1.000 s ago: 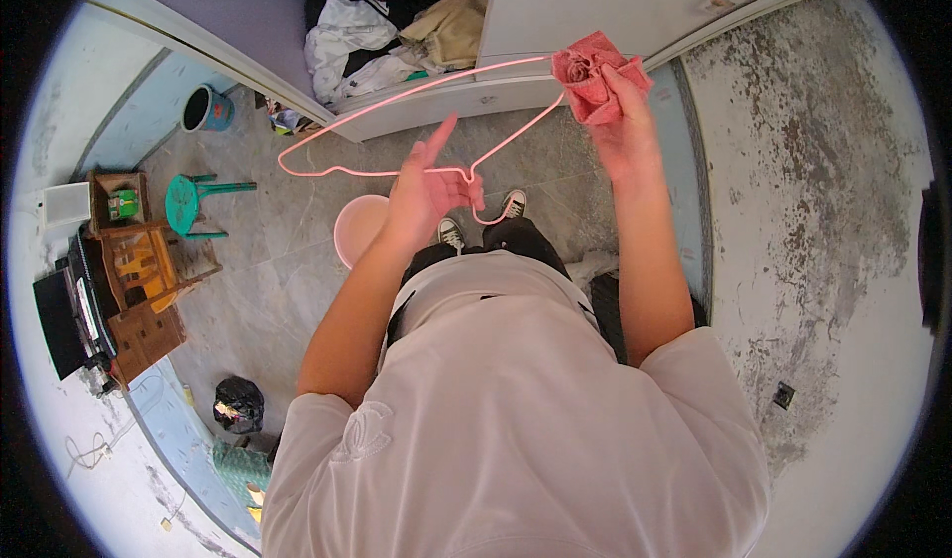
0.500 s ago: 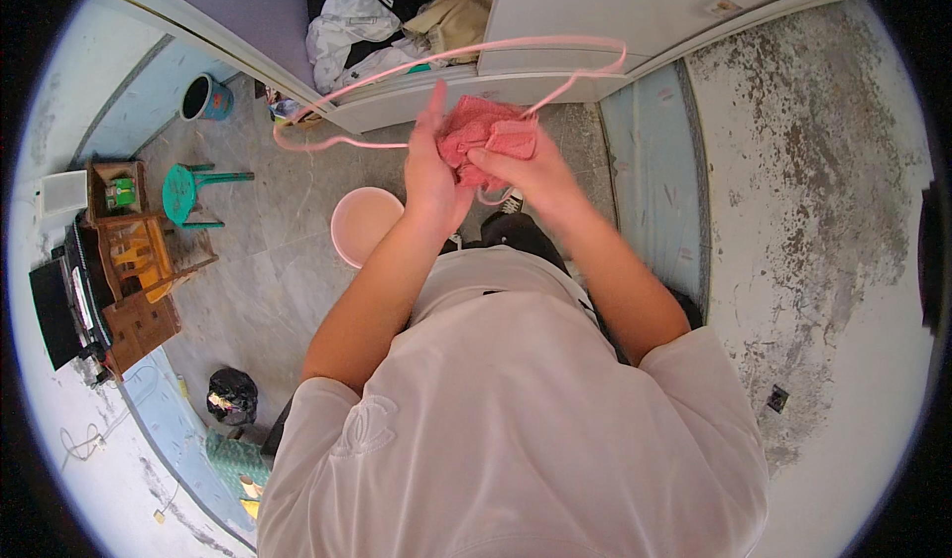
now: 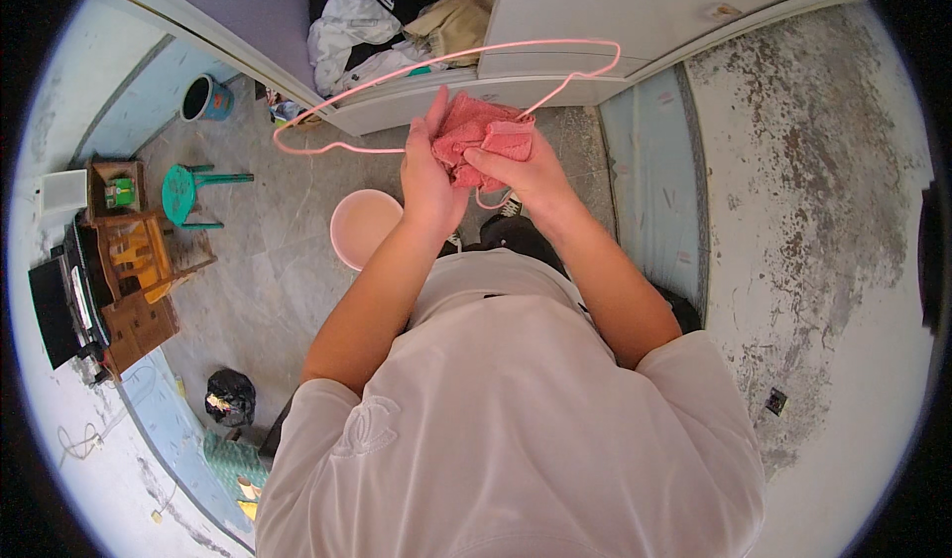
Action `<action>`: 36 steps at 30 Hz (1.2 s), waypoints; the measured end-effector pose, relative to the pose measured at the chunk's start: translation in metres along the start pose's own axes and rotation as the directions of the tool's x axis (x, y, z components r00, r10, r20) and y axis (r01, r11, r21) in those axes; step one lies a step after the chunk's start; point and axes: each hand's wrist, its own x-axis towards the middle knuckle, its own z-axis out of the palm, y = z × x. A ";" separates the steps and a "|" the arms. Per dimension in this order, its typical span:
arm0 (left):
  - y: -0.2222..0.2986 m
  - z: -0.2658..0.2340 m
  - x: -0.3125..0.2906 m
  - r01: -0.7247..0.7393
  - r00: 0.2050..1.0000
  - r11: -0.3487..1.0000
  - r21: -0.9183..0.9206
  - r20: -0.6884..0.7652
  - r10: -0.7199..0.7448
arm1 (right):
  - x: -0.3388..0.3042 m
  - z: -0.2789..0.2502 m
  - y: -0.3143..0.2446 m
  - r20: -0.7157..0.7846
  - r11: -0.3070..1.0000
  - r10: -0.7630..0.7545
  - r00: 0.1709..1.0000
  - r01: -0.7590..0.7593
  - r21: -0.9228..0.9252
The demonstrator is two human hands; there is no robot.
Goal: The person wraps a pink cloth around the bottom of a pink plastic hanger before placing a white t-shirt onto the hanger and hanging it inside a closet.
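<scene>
Both hands are together in front of my body, around a crumpled pink-red cloth [image 3: 471, 126] that looks like a small towel. My left hand [image 3: 426, 179] cups its left side, one finger pointing up along the edge and the others hidden behind the fabric. On the right, my right hand [image 3: 535, 173] grips the folded cloth with its thumb pressed on top. A pink wire clothes hanger [image 3: 555, 41] passes behind or through the cloth. Its long bar lies on the far side, and its hook shows below the cloth between my wrists.
Below left on the grey floor stands a pink basin [image 3: 365, 229]. Farther left are a green stool [image 3: 180, 193], a wooden chair [image 3: 139, 255], a blue bin [image 3: 205, 98] and a black bag [image 3: 230, 397]. Ahead, an open wardrobe [image 3: 397, 102] holds clothes [image 3: 352, 22].
My hands have shifted slightly left and the hanger has swung a little with them. The grip on the cloth looks the same.
</scene>
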 end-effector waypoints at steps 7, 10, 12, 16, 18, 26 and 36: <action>0.019 -0.015 -0.015 0.092 0.996 0.993 0.069 -0.022 -0.091 | 0.009 -0.041 -0.026 -0.159 0.994 -0.093 0.983 0.101 0.043; 0.017 -0.029 -0.018 0.113 0.991 0.984 0.136 0.050 -0.120 | 0.014 -0.060 -0.043 -0.230 0.976 -0.181 0.956 0.204 0.079; 0.012 -0.024 -0.024 0.179 0.974 0.976 0.124 0.115 -0.194 | 0.014 -0.061 -0.046 -0.271 0.967 -0.177 0.946 0.218 0.129; -0.003 -0.039 -0.021 0.251 0.894 0.948 0.197 0.330 -0.305 | 0.016 -0.057 -0.051 -0.303 0.929 -0.217 0.928 0.292 0.227; -0.009 -0.040 -0.028 0.169 0.877 0.873 0.458 0.334 -0.345 | 0.017 -0.056 -0.052 -0.320 0.920 -0.209 0.924 0.297 0.257; -0.013 -0.039 -0.029 0.276 0.914 0.914 0.297 0.213 -0.346 | 0.015 -0.055 -0.054 -0.287 0.918 -0.278 0.917 0.341 0.202; -0.024 -0.017 -0.016 0.088 0.987 0.942 0.324 0.098 -0.127 | 0.006 -0.011 -0.009 -0.051 1.000 0.001 0.999 -0.001 0.005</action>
